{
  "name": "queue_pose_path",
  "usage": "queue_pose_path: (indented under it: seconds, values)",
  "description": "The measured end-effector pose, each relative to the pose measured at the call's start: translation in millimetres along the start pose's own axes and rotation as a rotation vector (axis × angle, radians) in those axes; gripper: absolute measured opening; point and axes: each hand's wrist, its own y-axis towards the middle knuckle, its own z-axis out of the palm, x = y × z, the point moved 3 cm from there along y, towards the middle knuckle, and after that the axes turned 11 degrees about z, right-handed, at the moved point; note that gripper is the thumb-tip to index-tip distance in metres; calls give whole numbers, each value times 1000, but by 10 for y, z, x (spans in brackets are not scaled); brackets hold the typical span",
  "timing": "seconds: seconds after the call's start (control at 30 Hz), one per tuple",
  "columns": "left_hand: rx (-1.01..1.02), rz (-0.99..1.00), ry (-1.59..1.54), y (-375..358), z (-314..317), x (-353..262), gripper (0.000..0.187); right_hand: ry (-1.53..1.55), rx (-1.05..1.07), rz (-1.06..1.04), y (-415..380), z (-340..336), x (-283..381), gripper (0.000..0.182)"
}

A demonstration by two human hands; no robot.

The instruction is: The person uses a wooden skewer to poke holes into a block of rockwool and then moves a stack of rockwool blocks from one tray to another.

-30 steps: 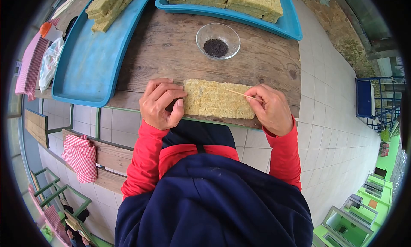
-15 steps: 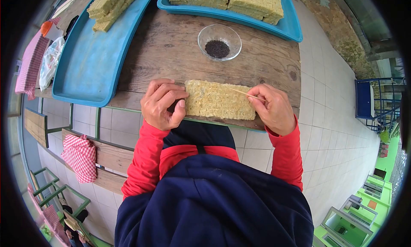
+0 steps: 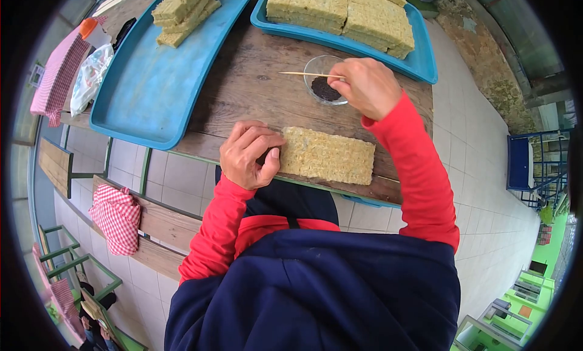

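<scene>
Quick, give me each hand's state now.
Left hand: curled, fingertips touching the yellow fibrous slab.
Right hand: pinching a thin wooden stick.

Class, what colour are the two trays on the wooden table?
Blue trays, shown best in the head view.
</scene>
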Motion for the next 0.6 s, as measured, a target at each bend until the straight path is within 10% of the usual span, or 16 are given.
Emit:
queue_pose_path:
  seconds: [0.6]
  values:
    - [-3, -18, 3, 12, 12, 6, 13, -245, 163, 137, 269, 382, -6, 13]
